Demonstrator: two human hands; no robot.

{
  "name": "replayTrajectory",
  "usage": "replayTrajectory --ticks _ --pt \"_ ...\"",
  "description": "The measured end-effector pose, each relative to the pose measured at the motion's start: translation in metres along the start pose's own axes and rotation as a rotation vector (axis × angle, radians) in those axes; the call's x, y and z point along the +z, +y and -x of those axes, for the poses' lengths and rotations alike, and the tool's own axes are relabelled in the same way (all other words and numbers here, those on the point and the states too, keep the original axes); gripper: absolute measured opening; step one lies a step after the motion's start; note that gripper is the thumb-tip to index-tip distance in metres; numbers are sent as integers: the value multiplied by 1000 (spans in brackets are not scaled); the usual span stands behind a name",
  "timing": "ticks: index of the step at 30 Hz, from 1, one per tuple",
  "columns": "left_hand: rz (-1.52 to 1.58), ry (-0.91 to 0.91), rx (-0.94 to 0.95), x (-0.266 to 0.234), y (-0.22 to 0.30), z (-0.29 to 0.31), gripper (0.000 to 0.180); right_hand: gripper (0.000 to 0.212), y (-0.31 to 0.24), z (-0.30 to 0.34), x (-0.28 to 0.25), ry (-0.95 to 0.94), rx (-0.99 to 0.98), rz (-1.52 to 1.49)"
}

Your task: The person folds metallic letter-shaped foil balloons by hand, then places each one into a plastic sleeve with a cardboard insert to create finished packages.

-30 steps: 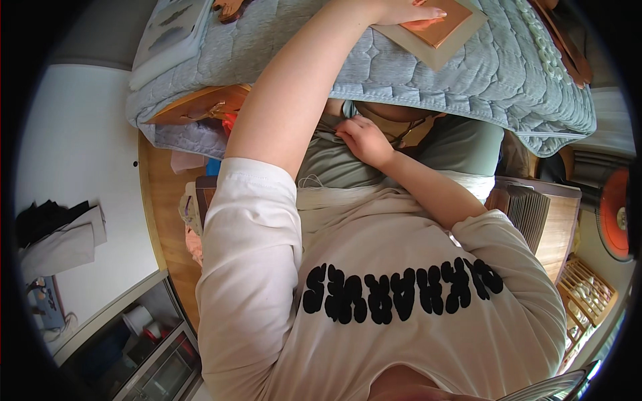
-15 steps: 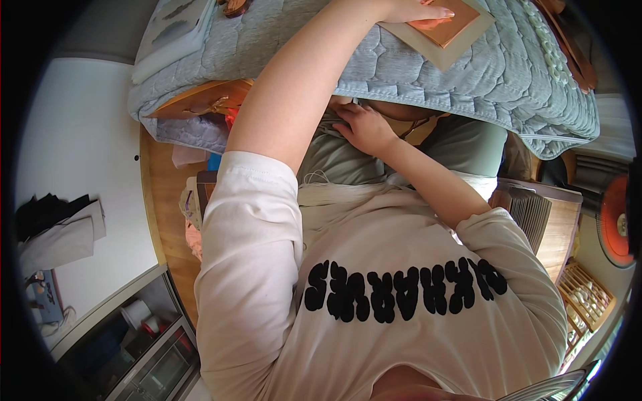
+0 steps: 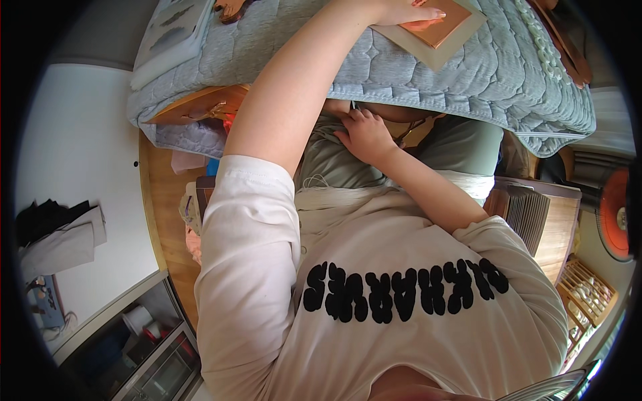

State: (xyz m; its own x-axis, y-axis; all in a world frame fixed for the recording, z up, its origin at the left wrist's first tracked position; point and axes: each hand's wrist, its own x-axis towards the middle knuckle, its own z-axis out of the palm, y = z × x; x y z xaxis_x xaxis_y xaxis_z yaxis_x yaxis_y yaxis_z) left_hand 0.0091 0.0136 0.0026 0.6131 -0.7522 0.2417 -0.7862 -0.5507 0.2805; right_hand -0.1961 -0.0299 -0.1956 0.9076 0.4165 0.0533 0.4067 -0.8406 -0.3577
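My left hand [image 3: 400, 12] lies flat on a copper-coloured square sheet [image 3: 449, 25], thumb stretched out across it; the upper picture edge cuts off its other fingers. Beneath that sheet is a larger beige board [image 3: 436, 59], set at an angle on the grey quilted cover [image 3: 374, 67]. My right hand [image 3: 370, 137] rests on my grey-green trousers [image 3: 334, 150] under the cover's near edge. Its thumb is apart from its bent fingers, and nothing shows in it.
A white padded block [image 3: 170, 40] and a brown wooden piece [image 3: 231, 9] lie at the far left of the cover. A string of pale beads [image 3: 545, 50] and brown strips [image 3: 565, 50] lie at the right. An orange fan [image 3: 612, 214] stands farther right.
The view has shifted slightly, so the sheet and board appear a little farther left. My right hand has moved a little right and nearer on my lap. My left hand stays on the sheet.
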Motion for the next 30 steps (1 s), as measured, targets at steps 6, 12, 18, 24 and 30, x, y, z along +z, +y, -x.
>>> replayTrajectory --ticks 6,12,18,24,30 --pt "-4 -15 -14 -6 8 3 77 45 3 3 2 -7 17 -22" --pt "-5 -22 -21 -5 5 3 77 47 4 5 5 21 -9 -42" --pt "-17 -46 -38 -8 8 0 78 51 28 -25 -1 -5 -201 -185" --pt "-14 -44 -32 -8 7 4 78 48 16 -13 1 -64 -247 -63" --pt "-10 -28 -13 -6 6 3 77 52 13 8 -7 -78 -153 -135"
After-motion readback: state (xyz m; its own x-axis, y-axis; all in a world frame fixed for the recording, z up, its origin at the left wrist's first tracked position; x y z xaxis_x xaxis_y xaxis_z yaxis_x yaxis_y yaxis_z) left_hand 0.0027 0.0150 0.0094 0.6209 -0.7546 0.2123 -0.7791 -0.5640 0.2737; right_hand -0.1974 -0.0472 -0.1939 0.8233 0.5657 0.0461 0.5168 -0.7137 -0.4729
